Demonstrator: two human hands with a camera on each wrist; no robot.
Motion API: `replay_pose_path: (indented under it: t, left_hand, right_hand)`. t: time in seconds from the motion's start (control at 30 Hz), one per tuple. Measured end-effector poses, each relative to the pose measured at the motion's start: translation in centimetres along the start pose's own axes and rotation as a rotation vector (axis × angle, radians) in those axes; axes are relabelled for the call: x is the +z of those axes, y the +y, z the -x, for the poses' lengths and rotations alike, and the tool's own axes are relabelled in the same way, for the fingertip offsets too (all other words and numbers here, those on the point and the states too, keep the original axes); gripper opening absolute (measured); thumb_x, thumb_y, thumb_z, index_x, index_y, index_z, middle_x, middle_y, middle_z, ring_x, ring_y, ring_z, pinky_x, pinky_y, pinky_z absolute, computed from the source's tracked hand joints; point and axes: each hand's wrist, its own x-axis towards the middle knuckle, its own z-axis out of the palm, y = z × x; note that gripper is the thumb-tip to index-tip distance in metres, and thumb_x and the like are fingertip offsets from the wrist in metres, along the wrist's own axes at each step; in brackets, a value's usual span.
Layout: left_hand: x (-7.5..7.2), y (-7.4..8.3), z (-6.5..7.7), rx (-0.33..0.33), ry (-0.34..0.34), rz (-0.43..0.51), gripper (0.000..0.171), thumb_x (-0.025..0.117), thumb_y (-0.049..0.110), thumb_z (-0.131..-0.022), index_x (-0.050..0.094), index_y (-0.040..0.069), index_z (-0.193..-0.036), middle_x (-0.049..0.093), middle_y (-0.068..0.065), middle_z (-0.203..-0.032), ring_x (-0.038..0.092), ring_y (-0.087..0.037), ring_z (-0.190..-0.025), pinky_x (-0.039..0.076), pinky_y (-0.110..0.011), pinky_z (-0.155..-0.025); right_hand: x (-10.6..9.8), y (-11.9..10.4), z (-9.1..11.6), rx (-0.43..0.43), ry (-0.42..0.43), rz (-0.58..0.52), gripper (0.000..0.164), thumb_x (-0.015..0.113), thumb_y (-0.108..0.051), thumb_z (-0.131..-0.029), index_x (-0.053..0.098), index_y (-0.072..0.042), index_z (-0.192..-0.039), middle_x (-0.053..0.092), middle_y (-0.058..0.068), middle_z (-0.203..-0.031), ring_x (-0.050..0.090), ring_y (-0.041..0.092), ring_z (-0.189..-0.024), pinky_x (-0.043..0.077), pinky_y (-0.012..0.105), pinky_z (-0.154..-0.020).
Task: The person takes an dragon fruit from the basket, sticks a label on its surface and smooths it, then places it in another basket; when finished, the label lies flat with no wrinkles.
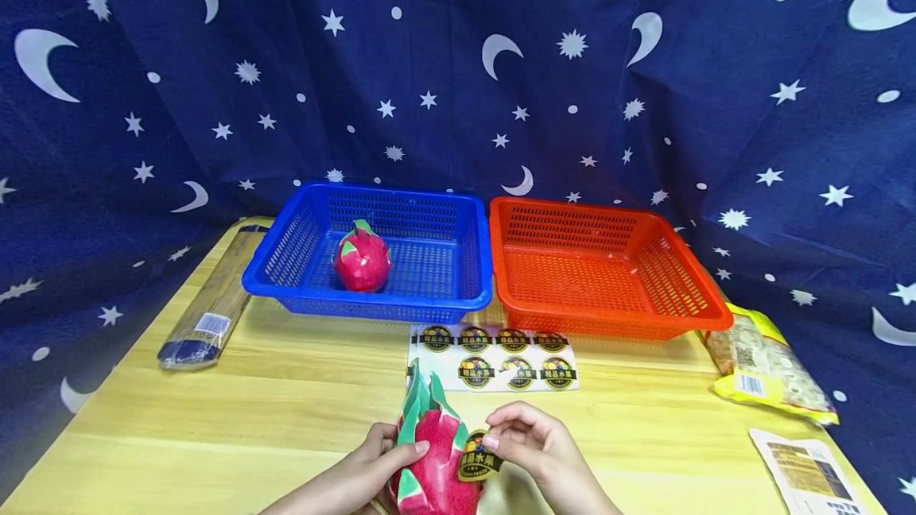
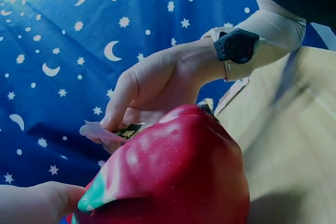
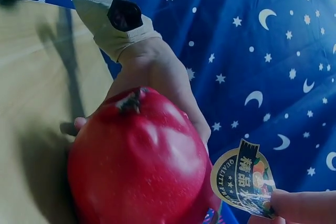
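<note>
A red dragon fruit with green leaf tips [image 1: 440,463] is held above the near edge of the table by my left hand [image 1: 379,459], whose thumb lies across its front. My right hand [image 1: 533,451] pinches a round black-and-gold fruit sticker [image 1: 477,459] between thumb and fingertips, right beside the fruit's right side. In the right wrist view the sticker [image 3: 241,179] curls slightly, its printed face showing. Beyond the fruit lies a white sheet of matching stickers [image 1: 494,376], with a blank spot in its front row. The left palm is hidden behind the fruit.
Behind the sheet stand a blue basket [image 1: 372,311] with another dragon fruit [image 1: 362,261] inside, and a red basket [image 1: 608,326]. A wrapped wooden item [image 1: 215,300] lies at left. A yellow-edged bag [image 1: 769,364] and a white packet [image 1: 805,471] lie at right.
</note>
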Motion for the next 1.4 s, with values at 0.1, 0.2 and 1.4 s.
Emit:
replay_pose_path:
  t: [0.1,0.2,1.4]
  left_hand:
    - [-0.1,0.0,-0.1,0.006,-0.038,0.012,0.070,0.048,0.039,-0.090,0.018,-0.014,-0.124,0.050,-0.018,-0.108,0.062,-0.024,-0.092,0.054,-0.037,-0.075]
    - [0.0,-0.1,-0.3,0.016,-0.103,0.094,0.070,0.045,0.037,-0.092,0.014,-0.014,-0.128,0.050,-0.020,-0.112,0.062,-0.026,-0.094,0.054,-0.040,-0.073]
    - [-1.8,0.3,-4.5,0.137,0.010,0.118,0.059,0.053,0.040,-0.088,0.033,0.006,-0.132,0.062,-0.010,-0.104,0.065,-0.019,-0.080,0.053,-0.034,-0.070]
  right_hand:
    - [0.0,0.1,0.0,0.010,-0.004,-0.012,0.019,0.057,-0.008,-0.086,0.059,-0.023,-0.098,0.062,-0.014,-0.089,0.058,0.000,-0.083,0.046,0.018,-0.077]
    - [0.0,0.1,-0.1,0.013,-0.004,-0.015,0.019,0.057,-0.008,-0.086,0.059,-0.022,-0.098,0.063,-0.014,-0.089,0.059,0.001,-0.083,0.046,0.018,-0.077]
    - [0.0,1.1,-2.2,0.046,0.125,-0.064,0.025,0.065,-0.011,-0.079,0.055,-0.007,-0.101,0.064,-0.010,-0.084,0.060,0.002,-0.081,0.050,0.016,-0.073]
